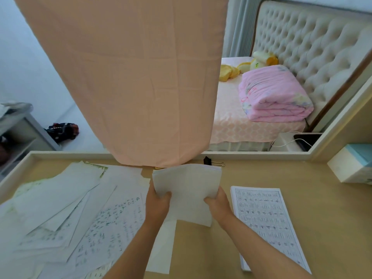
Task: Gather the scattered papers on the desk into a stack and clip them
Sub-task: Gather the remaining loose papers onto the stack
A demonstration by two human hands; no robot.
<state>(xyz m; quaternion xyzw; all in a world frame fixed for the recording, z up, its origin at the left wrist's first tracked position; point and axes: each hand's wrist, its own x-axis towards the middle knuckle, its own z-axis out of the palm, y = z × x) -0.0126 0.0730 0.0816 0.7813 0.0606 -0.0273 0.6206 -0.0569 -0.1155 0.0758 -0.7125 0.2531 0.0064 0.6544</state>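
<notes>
Grasping stack (187,182) between left grip (159,201) and right grip (218,202), thumbs (167,195) in front, hiding fingers behind; partly blocking clip (207,160) on bench (322,198) beyond.

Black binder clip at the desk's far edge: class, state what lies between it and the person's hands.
Head view: the white paper stack, held by the left hand and right hand, lies between them and the black binder clip.

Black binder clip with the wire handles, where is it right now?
In the head view the black binder clip lies at the far edge of the light wooden desk, beside the hanging peach curtain and just behind the white paper stack.
</notes>
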